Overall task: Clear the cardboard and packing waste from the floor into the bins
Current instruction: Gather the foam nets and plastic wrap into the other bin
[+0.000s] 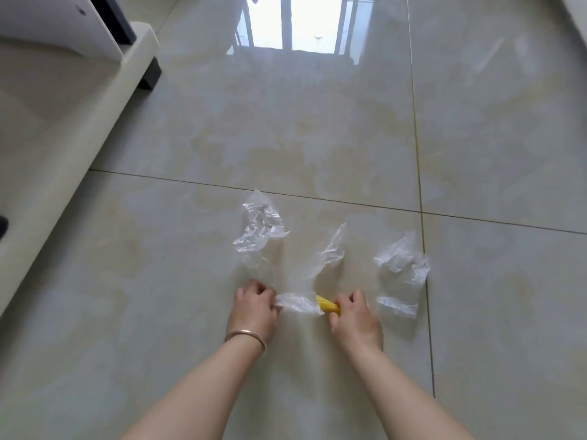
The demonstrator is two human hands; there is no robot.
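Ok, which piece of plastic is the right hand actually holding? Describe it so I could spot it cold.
On the glossy tiled floor, look just below the grout line to where both hands meet. The right hand pinches a small yellow piece at the end of the clear film gripped by the left hand. It is the only coloured scrap; the crumpled sheets around it are all transparent.

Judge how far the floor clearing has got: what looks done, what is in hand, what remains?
Done: nothing that this view can confirm; no bin or cardboard shows. In hand: the left hand and right hand each grip an end of a gathered clear plastic wrap with a yellow piece. Left: loose plastic sheets and a small scrap lie on the tiled floor.
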